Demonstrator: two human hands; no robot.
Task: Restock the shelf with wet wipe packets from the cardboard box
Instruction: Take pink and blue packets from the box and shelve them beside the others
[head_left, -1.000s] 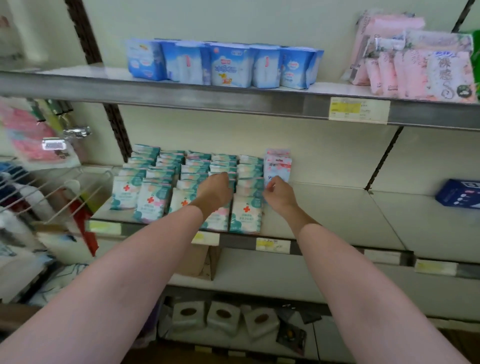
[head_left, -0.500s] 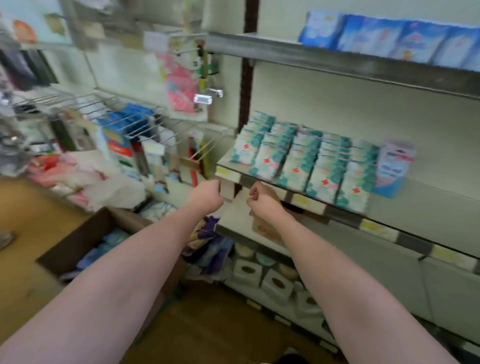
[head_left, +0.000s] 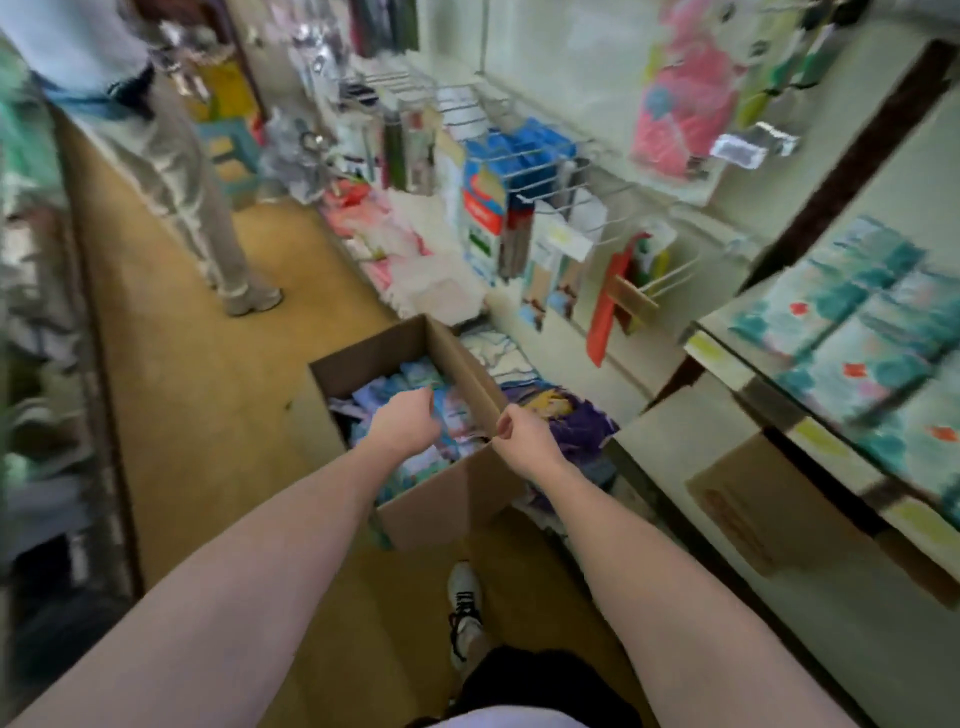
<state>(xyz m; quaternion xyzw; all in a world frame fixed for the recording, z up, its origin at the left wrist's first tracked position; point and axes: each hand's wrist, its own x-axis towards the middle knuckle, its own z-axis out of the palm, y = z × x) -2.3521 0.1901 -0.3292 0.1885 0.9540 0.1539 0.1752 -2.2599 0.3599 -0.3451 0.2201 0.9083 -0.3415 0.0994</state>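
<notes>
Both bare forearms are reaching forward and down over the open brown cardboard box (head_left: 452, 499) sitting on the tan floor (head_left: 208, 374), with the left hand (head_left: 402, 423) hanging above the blue and teal wet wipe packets (head_left: 415, 382) inside, fingers curling loosely and holding nothing. The right hand (head_left: 524, 439) is hovering at the box's right wall, fingers also curling in, empty. To the right of those fingers, the pale metal shelf (head_left: 727, 364) is carrying rows of teal packets (head_left: 857, 332).
</notes>
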